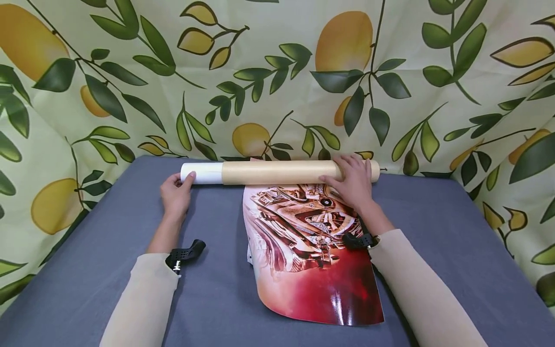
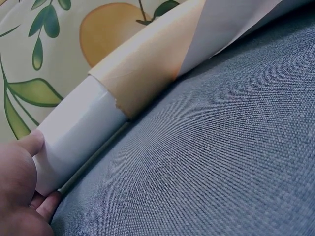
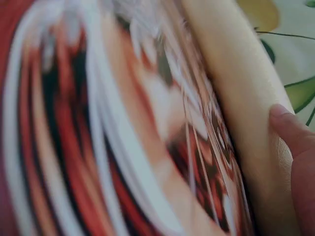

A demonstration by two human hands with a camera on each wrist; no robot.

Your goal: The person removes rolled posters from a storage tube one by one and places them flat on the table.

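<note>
While left hand (image 1: 175, 195) grips roll (image 1: 277, 172) end, right hand (image 1: 351, 182) rests flat atop.

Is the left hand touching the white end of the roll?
Touching. The left wrist view shows the left hand with thumb and fingertips pressed against the white end of the roll, no gap.

Setting. A table covered in grey-blue woven cloth (image 1: 433, 231) fills the near and middle ground, its far edge meeting the backdrop. A pale green fabric backdrop (image 1: 277, 72), printed with yellow-orange lemons and dark green leafy branches, hangs across the far side and wraps round the left and right. Fold creases show in it. Light is even and soft.
</note>
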